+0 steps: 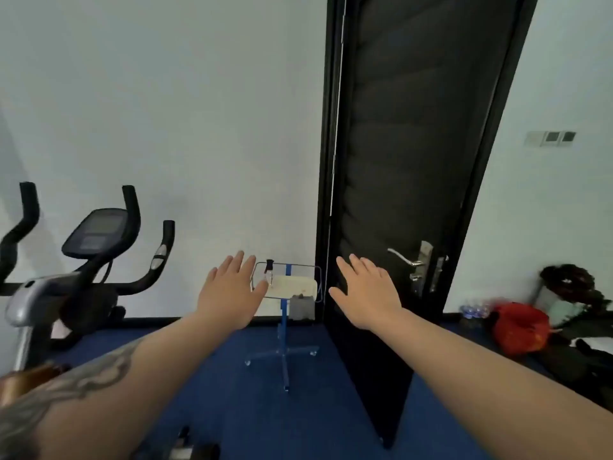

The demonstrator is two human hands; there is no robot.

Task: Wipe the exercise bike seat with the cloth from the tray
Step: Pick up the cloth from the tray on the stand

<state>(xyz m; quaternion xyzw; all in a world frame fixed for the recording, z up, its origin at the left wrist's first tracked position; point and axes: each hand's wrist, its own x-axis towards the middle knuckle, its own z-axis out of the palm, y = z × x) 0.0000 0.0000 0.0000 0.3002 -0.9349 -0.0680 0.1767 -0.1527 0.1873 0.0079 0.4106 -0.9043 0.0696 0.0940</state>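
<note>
A white tray sits on a blue wheeled stand against the far wall. A grey cloth hangs over the tray's front right edge. The exercise bike stands at the left with black handlebars and a console; its seat is not in view. My left hand is stretched forward with fingers apart, its thumb overlapping the tray's left end in the image. My right hand is held out flat to the right of the tray, in front of the door. Both hands hold nothing.
A black door stands ajar just right of the stand, with a metal handle. A red bag and dark clutter lie on the blue floor at the right. A brown object sits at the lower left edge.
</note>
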